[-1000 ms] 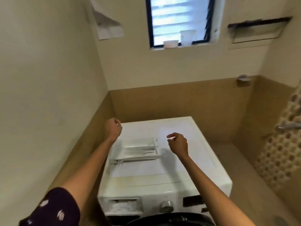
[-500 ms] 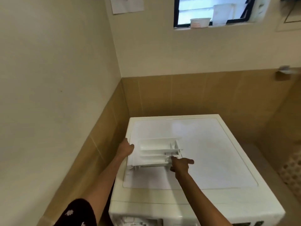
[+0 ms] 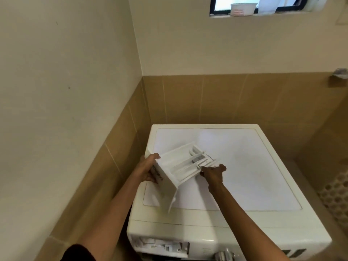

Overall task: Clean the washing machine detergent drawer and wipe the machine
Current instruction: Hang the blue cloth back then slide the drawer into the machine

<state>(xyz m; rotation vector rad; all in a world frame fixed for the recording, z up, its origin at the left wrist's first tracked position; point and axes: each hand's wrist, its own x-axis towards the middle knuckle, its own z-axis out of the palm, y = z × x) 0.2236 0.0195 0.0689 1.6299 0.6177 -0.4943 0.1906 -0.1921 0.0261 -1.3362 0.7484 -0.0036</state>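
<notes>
Washing machine [image 3: 244, 176] top: tilted detergent drawer [image 3: 180, 166] gripped between left hand [image 3: 147, 169], right hand [image 3: 213, 173].

Both arms stretched forward; left grip [image 3: 148, 169] curled round drawer [image 3: 180, 166] front end, right grip [image 3: 213, 174] pinching its rear edge.

Washing machine [image 3: 244, 185]: one. Detergent drawer [image 3: 180, 166]: one, with one open drawer slot [image 3: 160, 245] in the machine's front. Control knob [image 3: 224, 256]: one visible. Hands: two, the left hand [image 3: 147, 169] and the right hand [image 3: 213, 174]. Window [image 3: 222, 4]: one. Containers on its sill: two, a white tub [image 3: 243, 8] and a paler cup [image 3: 267, 4]. Wall fixture [image 3: 339, 74]: one.
</notes>
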